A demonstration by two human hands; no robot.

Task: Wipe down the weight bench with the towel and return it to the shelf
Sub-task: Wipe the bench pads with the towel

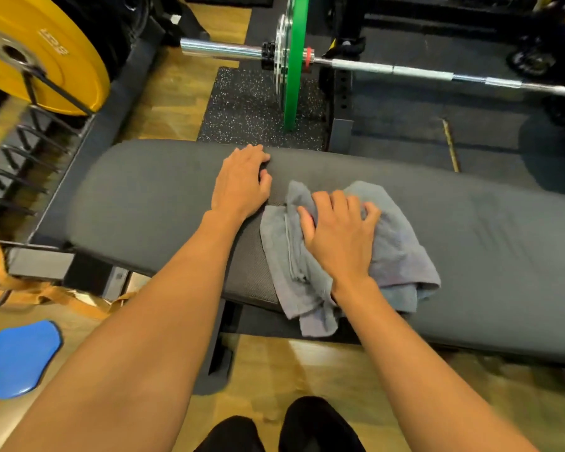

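So we've got one crumpled grey towel [402, 252] on one bench [150, 194]: right hand [338, 238] clutching it, left hand [240, 184] flat at ten o'clock.

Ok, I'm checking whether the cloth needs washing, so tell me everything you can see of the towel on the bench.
The towel is grey, soft-looking terry cloth, crumpled and loosely folded rather than spread flat, with faint pinkish and bluish tints in places. It lies on the dark padded bench, near its middle, and one corner hangs over the near edge. The right hand presses down on it, fingers curled into the fabric. The left hand rests flat on the bench just beside it, without touching it.
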